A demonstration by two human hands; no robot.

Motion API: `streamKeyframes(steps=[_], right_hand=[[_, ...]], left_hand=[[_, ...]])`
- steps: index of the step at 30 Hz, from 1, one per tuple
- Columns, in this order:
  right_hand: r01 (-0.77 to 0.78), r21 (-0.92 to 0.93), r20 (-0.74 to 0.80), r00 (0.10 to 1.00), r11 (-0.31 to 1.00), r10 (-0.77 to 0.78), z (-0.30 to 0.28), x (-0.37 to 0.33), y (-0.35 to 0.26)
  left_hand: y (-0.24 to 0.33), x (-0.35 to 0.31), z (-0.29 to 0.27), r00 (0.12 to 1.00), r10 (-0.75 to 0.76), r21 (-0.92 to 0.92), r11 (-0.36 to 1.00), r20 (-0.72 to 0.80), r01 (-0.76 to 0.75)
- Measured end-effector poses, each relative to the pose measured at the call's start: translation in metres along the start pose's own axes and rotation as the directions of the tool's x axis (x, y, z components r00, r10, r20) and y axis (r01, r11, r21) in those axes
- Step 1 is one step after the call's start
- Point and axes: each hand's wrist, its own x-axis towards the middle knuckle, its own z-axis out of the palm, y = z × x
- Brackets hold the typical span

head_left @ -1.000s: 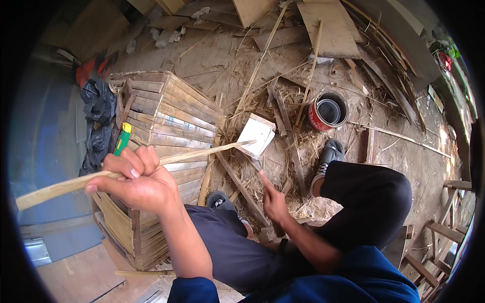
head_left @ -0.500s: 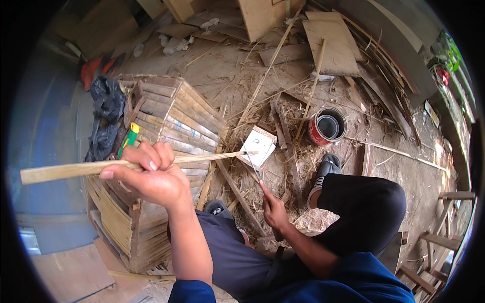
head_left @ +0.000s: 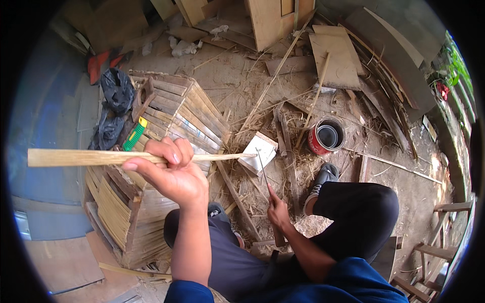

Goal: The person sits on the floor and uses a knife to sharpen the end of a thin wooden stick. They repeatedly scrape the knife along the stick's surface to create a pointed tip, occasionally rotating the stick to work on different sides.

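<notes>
Fingers of our left hand were curled closed around a long, flat, pale wooden strip, probably to hold it level and steady. Its narrow tip reached over a white, square-topped block on the brown, shaving-strewn floor. Our right hand was wrapped around a slim, grey-bladed knife, seemingly angled so its blade met that tip; we couldn't tell whether they touched.

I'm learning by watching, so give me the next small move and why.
Probably a light stroke of the knife along the wood strip: the right hand holds it at the strip's thin end, over the white block, while the left hand grips the strip.
</notes>
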Motion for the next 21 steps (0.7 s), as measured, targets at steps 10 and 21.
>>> streamKeyframes(steps=[10, 21], right_hand=[[-0.033, 0.076, -0.010, 0.999, 0.997, 0.034, -0.007, 0.017, 0.003], [0.016, 0.260, -0.002, 1.000, 0.965, -0.016, -0.001, 0.021, 0.005]], left_hand=[[-0.001, 0.011, -0.004, 0.998, -0.001, 0.015, 1.000, -0.058, 0.002], [-0.001, 0.009, -0.004, 0.998, 0.004, 0.009, 1.000, -0.055, -0.003]])
